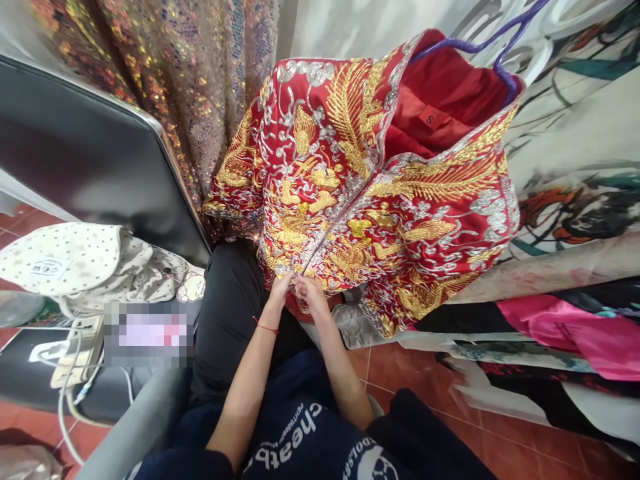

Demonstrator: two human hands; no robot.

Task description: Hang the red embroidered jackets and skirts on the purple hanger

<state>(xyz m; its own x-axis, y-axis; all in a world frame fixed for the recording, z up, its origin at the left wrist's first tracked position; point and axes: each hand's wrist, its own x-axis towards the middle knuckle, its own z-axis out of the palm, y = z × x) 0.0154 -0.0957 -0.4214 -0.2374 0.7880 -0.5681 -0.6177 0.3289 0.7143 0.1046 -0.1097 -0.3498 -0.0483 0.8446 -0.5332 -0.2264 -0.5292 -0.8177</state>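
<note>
A red jacket (pixel 345 200) with dense gold and silver embroidery hangs in front of me on a purple hanger (pixel 473 45). Its front opening runs down the middle, with the two edges close together along most of its length. At the lower end of this opening, my left hand (pixel 281 288) pinches the edge, a red string bracelet on its wrist. Right beside it, my right hand (pixel 310 293) is closed on the jacket's other edge. The fingers of both hands nearly touch, and any fastener between them is too small to make out.
On the left are a black chair back (pixel 95 140), a patterned cloth hat (pixel 65 257), a power strip (pixel 77 350) with white cables and a blurred-out item. A sequined curtain (pixel 220 80) hangs behind. Draped garments, including a pink one (pixel 565 333), fill the right side.
</note>
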